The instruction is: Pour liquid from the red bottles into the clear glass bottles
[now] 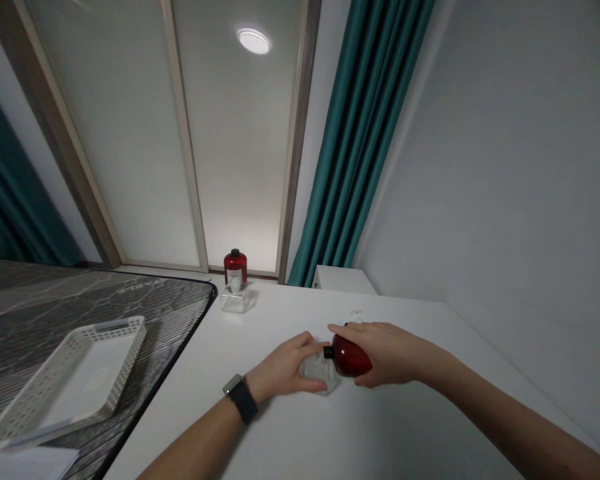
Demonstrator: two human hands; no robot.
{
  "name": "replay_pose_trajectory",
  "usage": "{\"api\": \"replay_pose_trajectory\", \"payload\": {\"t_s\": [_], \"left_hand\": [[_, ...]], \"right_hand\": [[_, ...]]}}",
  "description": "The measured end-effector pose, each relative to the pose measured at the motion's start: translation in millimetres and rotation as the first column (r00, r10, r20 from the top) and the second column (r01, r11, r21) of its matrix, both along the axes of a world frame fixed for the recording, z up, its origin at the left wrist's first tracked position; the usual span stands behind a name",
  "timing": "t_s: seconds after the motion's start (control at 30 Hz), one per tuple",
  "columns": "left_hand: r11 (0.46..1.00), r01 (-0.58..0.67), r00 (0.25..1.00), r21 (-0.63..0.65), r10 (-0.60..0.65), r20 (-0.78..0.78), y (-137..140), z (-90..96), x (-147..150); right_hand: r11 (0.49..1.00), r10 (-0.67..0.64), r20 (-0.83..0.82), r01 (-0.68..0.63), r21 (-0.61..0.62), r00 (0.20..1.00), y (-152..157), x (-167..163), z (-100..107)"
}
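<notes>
My right hand [383, 353] is wrapped around a dark red bottle [351, 357], which is tipped on its side with its black neck facing left. The neck lies over a clear container [314, 368] standing on the white table. My left hand [290, 365], with a dark watch at its wrist, grips that container between thumb and fingers. Whether liquid is flowing from the neck I cannot tell. A small whitish, translucent piece [356, 316] shows just behind my right hand, too blurred to name.
At the table's [275, 313] far left corner stands another red bottle [235, 265], upright with a black cap, behind a clear square-based container [234, 301]. A white perforated basket [117, 380] rests on the grey patterned surface [175, 300] at left. A wall borders the right.
</notes>
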State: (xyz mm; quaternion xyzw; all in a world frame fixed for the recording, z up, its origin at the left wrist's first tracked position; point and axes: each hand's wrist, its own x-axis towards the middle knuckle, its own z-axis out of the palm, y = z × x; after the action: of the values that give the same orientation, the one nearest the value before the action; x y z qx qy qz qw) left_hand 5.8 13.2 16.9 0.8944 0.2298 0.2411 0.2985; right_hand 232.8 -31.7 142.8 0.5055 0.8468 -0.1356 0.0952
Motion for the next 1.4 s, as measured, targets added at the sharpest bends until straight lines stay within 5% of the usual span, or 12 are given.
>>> {"api": "replay_pose_trajectory", "payload": {"t_s": [1.4], "left_hand": [[1.0,-0.006,1.0,-0.008,0.006,0.003,-1.5,1.1,-1.5]], "right_hand": [[1.0,0.017,0.016,-0.017,0.007,1.0,1.1,-1.0,2.0]]}}
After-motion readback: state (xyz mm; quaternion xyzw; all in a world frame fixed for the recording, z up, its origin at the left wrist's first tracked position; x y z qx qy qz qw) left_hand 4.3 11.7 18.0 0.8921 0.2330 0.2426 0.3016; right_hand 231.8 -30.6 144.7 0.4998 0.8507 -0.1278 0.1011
